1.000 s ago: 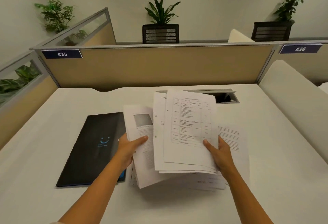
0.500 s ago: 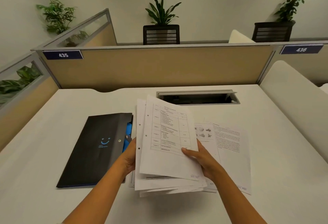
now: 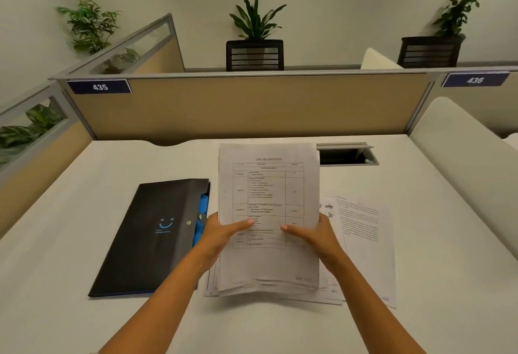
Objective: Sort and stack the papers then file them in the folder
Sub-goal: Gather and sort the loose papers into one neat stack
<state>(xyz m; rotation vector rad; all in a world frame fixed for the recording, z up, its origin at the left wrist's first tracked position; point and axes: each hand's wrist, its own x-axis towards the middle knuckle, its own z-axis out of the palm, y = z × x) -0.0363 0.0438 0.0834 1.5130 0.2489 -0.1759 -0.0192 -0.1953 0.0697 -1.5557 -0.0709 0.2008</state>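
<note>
I hold a stack of white printed papers (image 3: 269,194) upright over the desk, its top sheet a table headed "List of contents". My left hand (image 3: 221,237) grips the stack's left edge and my right hand (image 3: 314,237) grips its right edge, thumbs on the front. The stack's lower edge rests on or just above loose sheets (image 3: 361,244) that lie flat on the desk and stick out to the right. A black folder (image 3: 151,236) with a blue smiley lies closed to the left, blue contents showing at its right edge.
The white desk (image 3: 84,311) is bounded by tan partition walls (image 3: 238,107) at the back and left. An open cable hatch (image 3: 347,154) sits behind the papers. A cream panel (image 3: 462,163) borders the right side.
The fanned, skewed sheets have been squared into one aligned stack and raised upright. My right hand shifted from the front of the sheets to the right edge.
</note>
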